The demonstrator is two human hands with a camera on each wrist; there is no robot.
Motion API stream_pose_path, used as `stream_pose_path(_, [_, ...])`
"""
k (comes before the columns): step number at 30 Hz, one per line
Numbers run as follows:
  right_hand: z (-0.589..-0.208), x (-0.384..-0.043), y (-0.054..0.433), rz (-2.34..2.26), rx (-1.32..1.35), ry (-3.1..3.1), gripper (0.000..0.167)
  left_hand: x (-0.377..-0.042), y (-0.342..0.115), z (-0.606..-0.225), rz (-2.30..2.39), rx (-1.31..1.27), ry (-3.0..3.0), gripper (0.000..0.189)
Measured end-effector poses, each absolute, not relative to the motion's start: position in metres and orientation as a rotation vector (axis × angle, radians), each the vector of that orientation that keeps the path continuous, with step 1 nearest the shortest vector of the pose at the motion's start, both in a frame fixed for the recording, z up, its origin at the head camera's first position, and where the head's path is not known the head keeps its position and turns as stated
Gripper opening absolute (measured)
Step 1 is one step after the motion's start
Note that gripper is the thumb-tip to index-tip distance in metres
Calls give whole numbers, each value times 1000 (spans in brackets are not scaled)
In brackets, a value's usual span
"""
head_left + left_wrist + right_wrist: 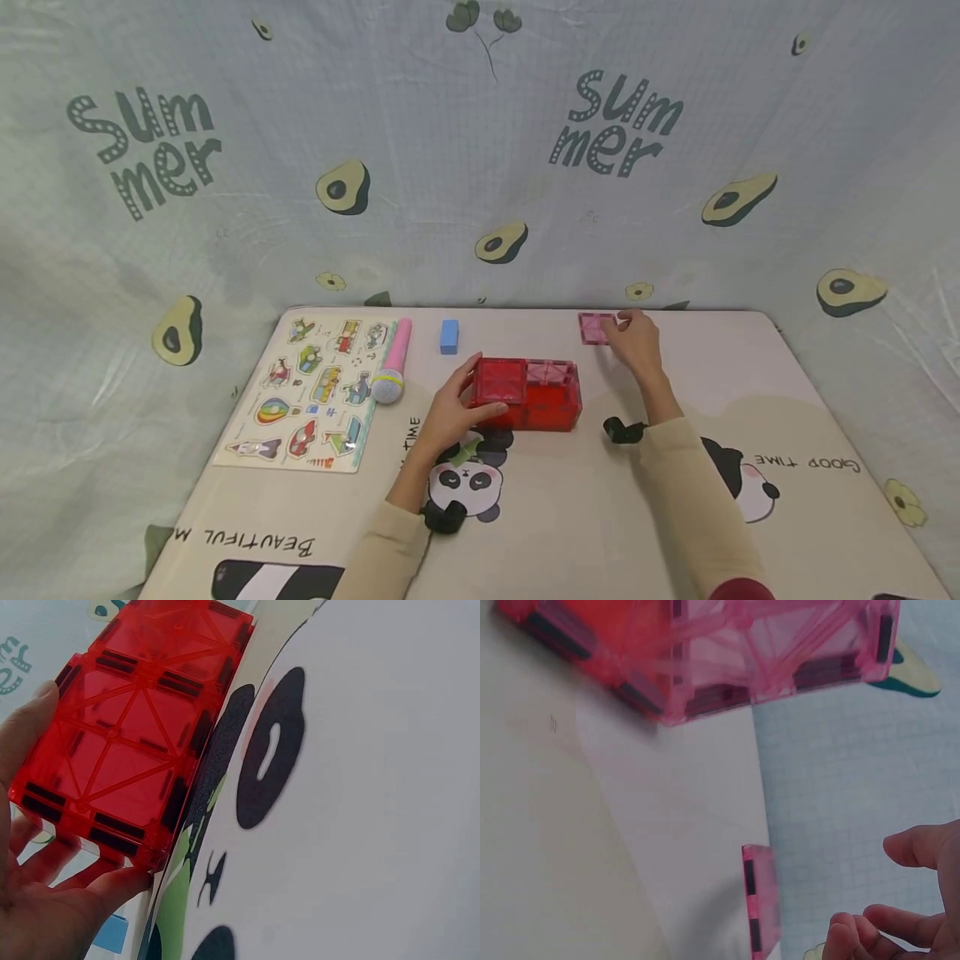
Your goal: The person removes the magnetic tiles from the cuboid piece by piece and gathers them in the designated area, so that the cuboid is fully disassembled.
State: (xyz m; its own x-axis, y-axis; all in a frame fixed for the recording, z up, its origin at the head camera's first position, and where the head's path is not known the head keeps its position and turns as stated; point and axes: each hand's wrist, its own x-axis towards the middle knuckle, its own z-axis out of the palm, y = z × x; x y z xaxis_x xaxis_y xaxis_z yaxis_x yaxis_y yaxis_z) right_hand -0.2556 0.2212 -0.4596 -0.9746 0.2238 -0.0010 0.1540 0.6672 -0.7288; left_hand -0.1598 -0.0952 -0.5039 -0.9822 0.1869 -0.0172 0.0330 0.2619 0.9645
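A box of see-through magnetic tiles (543, 417) stands mid-table, mostly red with a pink right end. A square red tile covers the left half of its top; over the right half, a pink panel shows at the back. My left hand (452, 408) holds the box's left end, thumb at the front and fingers behind; the left wrist view shows the same hand (52, 915) against the red tiles. Near the back edge lies a pink square tile (592, 329). My right hand (637, 340) hovers just beside it, its fingers (911, 926) loosely bent and apart from the tile.
Left of the box lie a pink toy microphone (395, 362) and a picture board of vehicles (300, 392). A blue block (449, 337) sits behind the box. A printed curtain (450, 150) hangs along the table's back edge.
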Motion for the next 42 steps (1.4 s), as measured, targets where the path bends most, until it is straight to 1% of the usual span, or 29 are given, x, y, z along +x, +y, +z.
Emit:
stream_pose_path(8, [-447,-236,208,1231,-262,-2810,58,-160,-95,-505,1823,207,2397,92])
stream_pose_path(17, [-441,-216,193,1294,-181,-2765,51,-160,-96,-505,1806,213,2420,93])
stream_pose_path(27, [-443,-194,182,1341,-103,-2764,51,-160,-96,-507,1817,214,2410,92])
stream_pose_path(34, [-448,-185,176,1358,-78,-2779,47,-160,-96,-509,1808,213,2420,92])
stream_pose_path(42, [-457,-177,174,1385,15,-2774,45,-161,-95,-509,1813,212,2412,91])
